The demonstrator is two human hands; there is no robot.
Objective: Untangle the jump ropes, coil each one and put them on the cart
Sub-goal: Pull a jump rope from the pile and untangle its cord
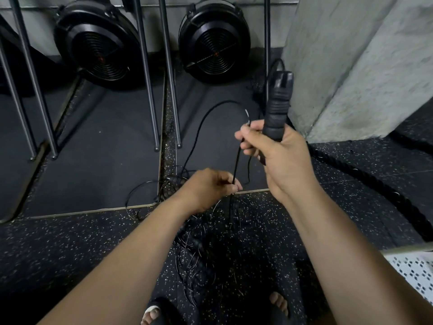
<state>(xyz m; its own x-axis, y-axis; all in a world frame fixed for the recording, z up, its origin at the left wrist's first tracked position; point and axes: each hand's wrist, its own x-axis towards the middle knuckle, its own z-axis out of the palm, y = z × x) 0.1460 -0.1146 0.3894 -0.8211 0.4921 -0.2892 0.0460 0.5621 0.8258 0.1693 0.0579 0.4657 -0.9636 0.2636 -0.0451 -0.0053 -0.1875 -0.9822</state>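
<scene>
My right hand (278, 156) grips a black ribbed jump rope handle (277, 106), held upright in front of me, and its thumb and fingers also pinch the thin black cord (236, 160). That cord runs taut down to my left hand (210, 186), which is closed around it lower and to the left. A loop of the same cord (210, 111) arcs over the floor mat behind the hands. Below my hands a tangle of thin black ropes (199, 249) lies on the speckled floor, with more loops (150, 193) at the mat's edge.
Two black fan wheels (98, 45) (214, 41) of rowing machines stand at the back among metal legs (146, 73). A concrete pillar (356, 66) rises at right, a thick black battle rope (375, 184) curving past it. A white perforated surface (414, 273) shows at lower right. My sandalled feet (154, 315) are below.
</scene>
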